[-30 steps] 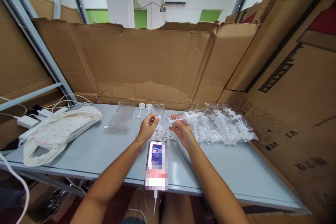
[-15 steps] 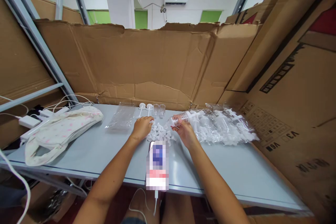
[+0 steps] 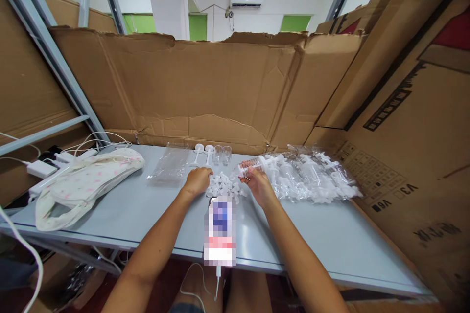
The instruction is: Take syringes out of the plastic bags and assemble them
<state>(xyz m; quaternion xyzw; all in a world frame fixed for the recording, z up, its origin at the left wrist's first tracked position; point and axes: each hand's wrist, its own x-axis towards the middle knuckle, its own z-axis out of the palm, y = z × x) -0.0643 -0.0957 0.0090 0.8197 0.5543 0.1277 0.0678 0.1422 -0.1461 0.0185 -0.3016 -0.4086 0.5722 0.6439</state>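
Note:
My right hand [image 3: 256,180] grips a clear, marked syringe [image 3: 254,164] that lies crosswise, its white plunger end towards the packed bags. A heap of small white plastic caps [image 3: 224,184] lies between my hands. At the heap's left edge is my left hand [image 3: 198,180], palm down with its fingers curled in; whatever they may pinch is hidden. Behind the heap, two white plungers [image 3: 209,152] and two clear barrels [image 3: 222,154] are lined up near the cardboard.
Clear bags of syringe parts [image 3: 312,178] fill the table's right rear. A flat plastic bag [image 3: 169,165] lies left of the plungers. In front sits a phone [image 3: 220,234] on a cable. A white cloth bag [image 3: 88,181] and power strips [image 3: 41,169] occupy the left. Cardboard [image 3: 213,83] walls the back.
My left hand has drawn slightly back and left from the heap's upper edge. My right hand keeps the syringe in nearly the same place.

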